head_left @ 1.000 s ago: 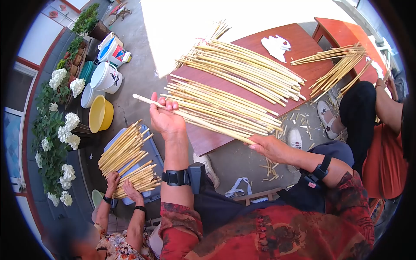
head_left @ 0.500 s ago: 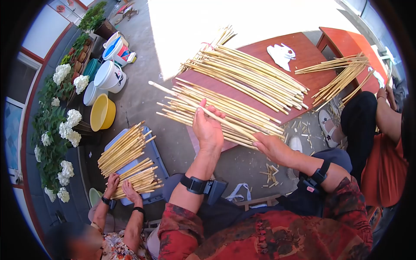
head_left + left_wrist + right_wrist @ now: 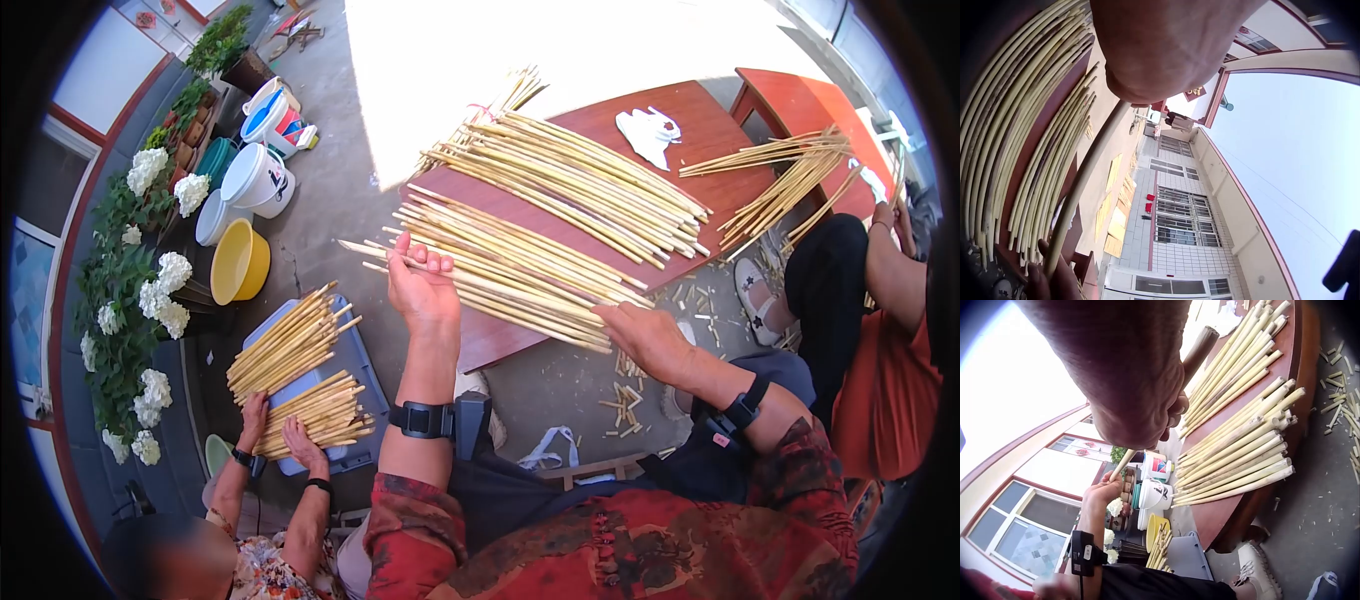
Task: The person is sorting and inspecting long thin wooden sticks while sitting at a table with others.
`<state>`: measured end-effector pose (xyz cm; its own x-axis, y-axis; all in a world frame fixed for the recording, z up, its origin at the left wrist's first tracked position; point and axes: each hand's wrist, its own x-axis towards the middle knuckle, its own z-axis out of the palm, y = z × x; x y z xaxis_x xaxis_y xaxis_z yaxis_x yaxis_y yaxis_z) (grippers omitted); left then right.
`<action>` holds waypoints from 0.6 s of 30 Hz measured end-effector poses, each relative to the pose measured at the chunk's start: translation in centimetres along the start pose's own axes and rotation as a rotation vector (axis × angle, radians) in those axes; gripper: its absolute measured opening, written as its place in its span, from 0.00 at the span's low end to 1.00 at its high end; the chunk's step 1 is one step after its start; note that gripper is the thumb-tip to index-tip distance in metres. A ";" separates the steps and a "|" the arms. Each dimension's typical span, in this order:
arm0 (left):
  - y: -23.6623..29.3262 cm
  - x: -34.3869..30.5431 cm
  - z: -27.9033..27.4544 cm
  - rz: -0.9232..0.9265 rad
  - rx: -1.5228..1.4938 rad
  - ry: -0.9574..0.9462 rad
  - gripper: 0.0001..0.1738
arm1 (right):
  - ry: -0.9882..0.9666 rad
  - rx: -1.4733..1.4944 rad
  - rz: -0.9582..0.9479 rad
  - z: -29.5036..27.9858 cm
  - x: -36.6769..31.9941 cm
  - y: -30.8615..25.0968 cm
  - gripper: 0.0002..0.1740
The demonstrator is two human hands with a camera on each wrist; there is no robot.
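Seated person, one long pale stalk (image 3: 1085, 181) held across the lap side of the desk (image 3: 700, 120). Left hand (image 3: 422, 285) is clenched around it near the far tip, and right hand (image 3: 645, 335) is closed on the butt end. A grip at both ends likely steadies so thin a piece. The stalk hangs just over the near pile (image 3: 520, 265) and runs parallel to it. Both this pile and the far pile (image 3: 560, 180) lie with stalks side by side, ends overhanging the edge, probably for easy pick-up. Offcuts (image 3: 625, 390) lie below.
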<state>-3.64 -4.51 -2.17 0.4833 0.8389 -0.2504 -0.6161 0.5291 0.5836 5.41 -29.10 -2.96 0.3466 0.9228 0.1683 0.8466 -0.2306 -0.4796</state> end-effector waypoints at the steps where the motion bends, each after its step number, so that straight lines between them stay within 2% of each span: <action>1: -1.2 -1.1 0.4 -0.041 0.027 -0.018 0.19 | 0.030 -0.002 -0.015 0.1 0.3 0.1 0.15; 3: -3.1 -3.2 1.2 -0.155 0.085 -0.048 0.17 | 0.023 -0.015 0.001 0.1 0.8 -0.3 0.15; 8: -3.1 -3.0 1.2 -0.238 0.084 -0.045 0.16 | 0.058 0.000 -0.017 0.6 1.5 -0.5 0.15; 10: -1.8 -1.5 0.5 -0.159 0.069 -0.094 0.14 | 0.058 0.020 -0.029 0.3 1.7 -0.7 0.15; 14: 2.7 1.3 -0.2 0.043 0.009 0.035 0.12 | 0.018 0.010 -0.048 -0.1 1.2 -0.5 0.15; 18: 6.5 3.0 -1.7 0.132 -0.023 0.081 0.13 | -0.028 -0.029 -0.086 -0.9 0.1 -0.1 0.14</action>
<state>-7.20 1.65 -0.45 0.3461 0.9084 -0.2346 -0.6856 0.4156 0.5978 5.76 -29.31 -2.12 0.2611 0.9477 0.1835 0.8843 -0.1586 -0.4391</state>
